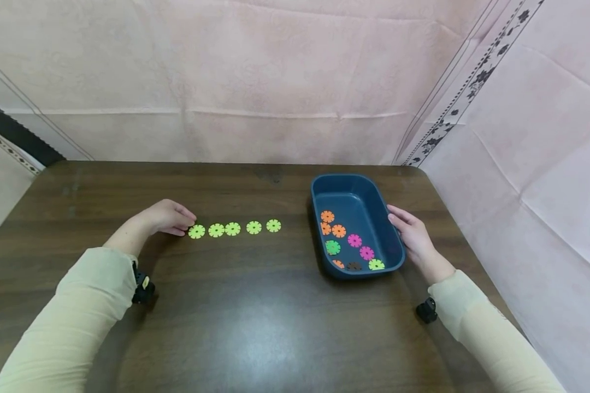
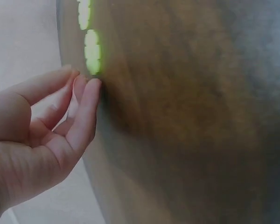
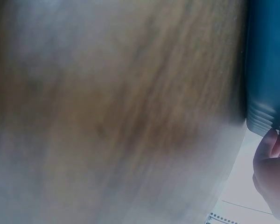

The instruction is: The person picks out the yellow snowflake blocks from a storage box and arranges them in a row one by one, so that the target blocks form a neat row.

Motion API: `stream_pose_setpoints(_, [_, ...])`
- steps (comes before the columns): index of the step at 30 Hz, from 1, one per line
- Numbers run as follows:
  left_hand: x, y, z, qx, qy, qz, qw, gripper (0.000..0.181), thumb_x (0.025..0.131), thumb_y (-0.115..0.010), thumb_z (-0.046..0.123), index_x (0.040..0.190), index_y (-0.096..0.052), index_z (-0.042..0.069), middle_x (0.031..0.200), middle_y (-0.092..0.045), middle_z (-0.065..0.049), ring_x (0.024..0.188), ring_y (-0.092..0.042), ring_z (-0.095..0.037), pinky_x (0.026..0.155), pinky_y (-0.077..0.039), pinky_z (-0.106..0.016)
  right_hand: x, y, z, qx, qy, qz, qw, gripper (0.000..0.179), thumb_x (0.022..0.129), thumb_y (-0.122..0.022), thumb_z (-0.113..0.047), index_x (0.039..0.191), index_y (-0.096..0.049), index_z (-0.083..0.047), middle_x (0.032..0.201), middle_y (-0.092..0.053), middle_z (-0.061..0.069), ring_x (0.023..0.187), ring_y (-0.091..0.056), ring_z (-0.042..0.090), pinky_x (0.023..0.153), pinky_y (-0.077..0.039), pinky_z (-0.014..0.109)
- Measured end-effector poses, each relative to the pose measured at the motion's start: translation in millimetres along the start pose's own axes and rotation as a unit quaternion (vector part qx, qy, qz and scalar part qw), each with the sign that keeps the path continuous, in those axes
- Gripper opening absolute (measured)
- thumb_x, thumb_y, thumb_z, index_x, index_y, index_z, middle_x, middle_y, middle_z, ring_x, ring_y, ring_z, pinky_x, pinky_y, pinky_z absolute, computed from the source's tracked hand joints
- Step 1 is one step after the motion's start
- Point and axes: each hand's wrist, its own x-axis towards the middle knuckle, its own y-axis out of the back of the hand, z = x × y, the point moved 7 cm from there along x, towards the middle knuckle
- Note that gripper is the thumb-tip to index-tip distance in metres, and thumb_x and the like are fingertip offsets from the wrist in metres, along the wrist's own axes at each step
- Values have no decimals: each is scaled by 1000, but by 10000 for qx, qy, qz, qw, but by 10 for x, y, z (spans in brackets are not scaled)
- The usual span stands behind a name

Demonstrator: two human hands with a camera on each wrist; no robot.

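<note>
Several yellow-green notched discs lie in a row across the brown table; the leftmost disc (image 1: pixel 196 232) sits right at the fingertips of my left hand (image 1: pixel 165 217). In the left wrist view, that hand (image 2: pixel 56 116) has its thumb and fingers lightly bent at the near end of a disc (image 2: pixel 92 52), with nothing seen between them. Over on the right, my right hand (image 1: pixel 413 234) holds the side rim of a deep blue tray (image 1: pixel 356 275). The right wrist view shows the bent fingers (image 3: pixel 269 143) against the tray's ribbed corner (image 3: pixel 261 116).
Inside the tray are loose notched discs: several orange ones (image 1: pixel 338 231), two pink ones (image 1: pixel 354 240), a green one (image 1: pixel 332 247), a brown one (image 1: pixel 354 266) and a yellow-green one (image 1: pixel 376 265). Pink-white cloth (image 1: pixel 275 82) hangs behind the table (image 1: pixel 216 322) and along its right side.
</note>
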Motion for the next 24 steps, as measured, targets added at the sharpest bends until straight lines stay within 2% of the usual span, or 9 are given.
stream_pose_setpoints(3, [32,-31,159,134,-234,-96,9996,44,95,-52,16,128,-45,-13,128,-51,-28,107,-57,-28,89,-54,-33,-9,13,-11,-75,13,28,10000,59,93,-56,-31,145,-35,-12,98,-60,-20,86,-60,-2,73,-53,14])
stream_pose_setpoints(6, [95,-119,414,40,-507,-234,9984,46,97,-49,17,132,-42,-11,136,-44,-30,120,-50,-38,93,-52,-34,-10,15,-20,-153,48,45,9999,59,93,-55,-32,144,-35,-12,99,-59,-20,86,-60,-3,74,-52,13])
stream_pose_setpoints(9, [172,-238,717,-108,-807,-366,9960,45,98,-48,16,134,-40,-10,137,-43,-30,123,-48,-40,94,-52,-34,-10,1,-17,-158,71,59,9998,58,93,-56,-31,144,-36,-12,98,-59,-20,86,-60,-3,74,-52,14])
stream_pose_setpoints(11, [216,-334,925,-202,-1001,-451,9937,45,97,-49,15,134,-41,-9,135,-45,-29,118,-52,-37,93,-52,-34,-11,-15,-16,-157,109,45,9998,57,93,-56,-30,144,-37,-11,97,-60,-20,86,-60,-2,74,-52,14])
stream_pose_setpoints(14, [269,-507,1228,-299,-1176,-569,9910,42,96,-51,14,132,-45,-7,126,-54,-24,103,-61,-24,91,-53,-33,-17,-27,-7,-193,114,35,9997,57,93,-56,-30,143,-37,-11,97,-60,-20,86,-60,-2,74,-53,14])
stream_pose_setpoints(17, [328,-717,1508,-356,-1286,-740,9883,39,95,-54,14,129,-49,-4,119,-58,-17,92,-62,-14,90,-54,-33,-21,-23,-1,-213,112,57,9997,57,93,-56,-31,143,-37,-11,98,-60,-19,86,-60,-2,74,-53,14])
stream_pose_setpoints(24, [471,-1292,1988,-394,-1389,-1153,9828,36,92,-60,18,124,-56,3,125,-59,-15,113,-58,-28,90,-54,-34,-20,1,3,-242,0,77,9997,59,93,-55,-34,145,-35,-13,102,-56,-18,89,-59,-3,76,-52,14])
